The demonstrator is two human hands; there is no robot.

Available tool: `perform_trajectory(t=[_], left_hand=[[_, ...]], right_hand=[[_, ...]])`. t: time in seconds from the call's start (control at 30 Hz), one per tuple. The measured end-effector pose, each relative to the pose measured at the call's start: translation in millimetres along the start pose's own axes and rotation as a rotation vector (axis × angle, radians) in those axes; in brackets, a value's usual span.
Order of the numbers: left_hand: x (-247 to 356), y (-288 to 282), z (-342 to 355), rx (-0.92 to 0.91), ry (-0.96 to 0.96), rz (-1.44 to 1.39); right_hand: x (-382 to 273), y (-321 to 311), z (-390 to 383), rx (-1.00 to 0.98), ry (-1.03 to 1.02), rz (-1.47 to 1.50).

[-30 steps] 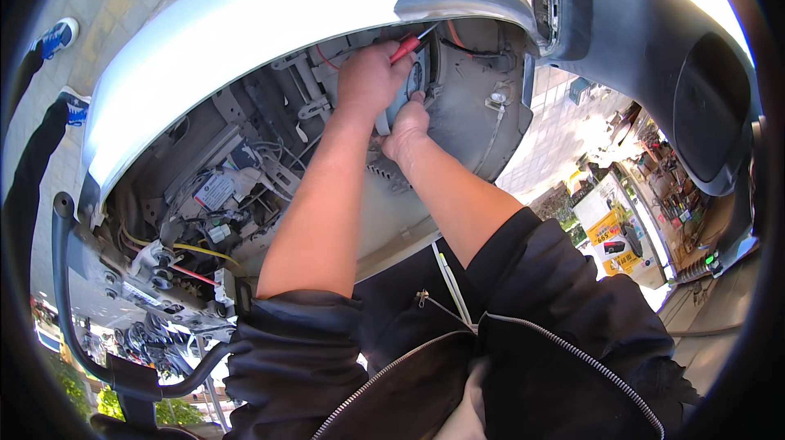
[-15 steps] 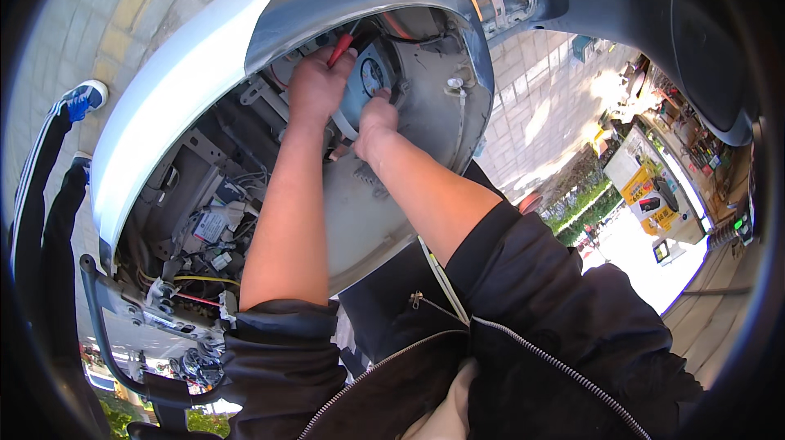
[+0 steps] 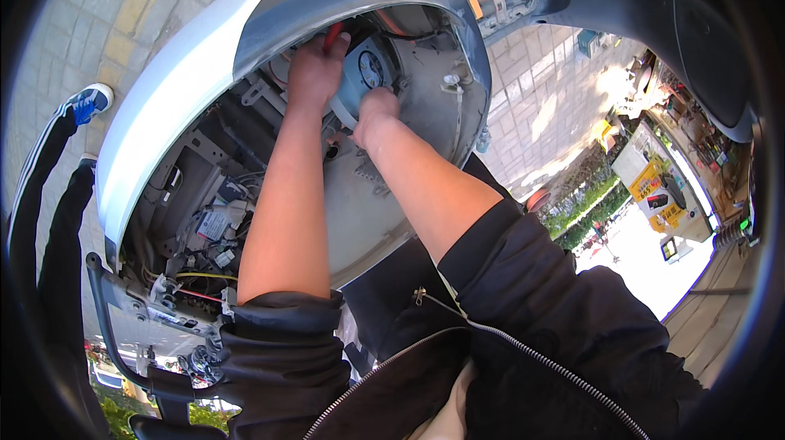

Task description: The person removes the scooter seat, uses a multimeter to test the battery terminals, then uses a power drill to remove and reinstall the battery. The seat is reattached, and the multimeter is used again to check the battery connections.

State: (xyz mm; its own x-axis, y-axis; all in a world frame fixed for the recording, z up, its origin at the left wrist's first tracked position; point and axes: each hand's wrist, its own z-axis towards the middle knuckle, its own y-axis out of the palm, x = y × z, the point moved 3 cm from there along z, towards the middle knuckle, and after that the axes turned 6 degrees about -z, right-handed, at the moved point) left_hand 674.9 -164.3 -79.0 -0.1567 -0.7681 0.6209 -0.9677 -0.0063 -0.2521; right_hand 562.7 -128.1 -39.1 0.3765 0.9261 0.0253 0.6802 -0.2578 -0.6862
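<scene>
Both my hands reach inside the opening of a vehicle's front body (image 3: 278, 6), a white and dark grey curved shell. My left hand (image 3: 315, 72) is closed round a red-handled screwdriver (image 3: 333, 34), its shaft now out of sight. Beside it sits a pale blue-grey housing (image 3: 350, 84) with a round, black-rimmed face (image 3: 371, 68). My right hand (image 3: 378, 110) is closed on the lower edge of this housing; its fingertips are hidden.
Wiring and connectors (image 3: 217, 231) fill the lower left of the opening. A white connector on a cable (image 3: 454, 82) hangs at the right wall. A person's leg and blue shoe (image 3: 88, 105) are at the left. Behind the dark panel at right stand cluttered shelves (image 3: 695, 105).
My left hand has moved slightly up and left with the screwdriver, whose handle stands more upright and lies deeper under the rim. My right hand stays at the housing, with only a small shift.
</scene>
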Motion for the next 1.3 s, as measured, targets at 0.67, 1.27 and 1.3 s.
perform_trajectory(t=[0.67,1.27,1.3], left_hand=[[-10.5,-22.8,12.6,-0.119,0.064,0.355],[-37.6,41.1,93.5,-0.19,0.107,0.341],[-33.3,41.5,92.0,-0.191,0.094,0.335]], right_hand=[[-4.9,-11.0,35.3,-0.027,0.023,-0.182],[-9.5,-12.8,31.5,-0.147,0.028,-0.318],[-9.2,-12.9,32.5,-0.113,0.058,-0.264]])
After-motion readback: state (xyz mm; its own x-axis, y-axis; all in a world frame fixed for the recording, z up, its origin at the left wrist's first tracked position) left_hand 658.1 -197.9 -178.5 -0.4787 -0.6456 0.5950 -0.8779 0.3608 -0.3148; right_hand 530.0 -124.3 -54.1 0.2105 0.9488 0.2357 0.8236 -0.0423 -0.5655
